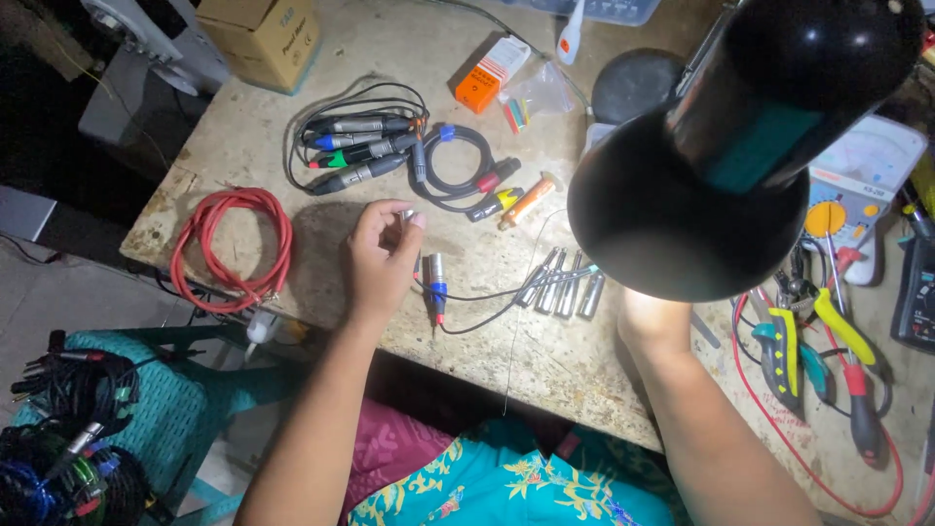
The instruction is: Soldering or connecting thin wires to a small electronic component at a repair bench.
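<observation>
My left hand [382, 255] rests on the worn table [273, 146] with its fingers pinched on a small silver connector part [406, 215]. Just right of it lies a metal plug with a blue ring [436, 281] on a thin black cable. A row of several silver connector shells [565, 282] lies further right. My right hand [651, 317] is mostly hidden under a black lamp shade [701, 185], so what it holds does not show.
A coiled red cable [232, 248] lies at the table's left edge. A bundle of black cables with coloured plugs [380, 146] sits behind my left hand. An orange box [487, 73], a multimeter [862, 190] and pliers and screwdrivers [818, 341] are around.
</observation>
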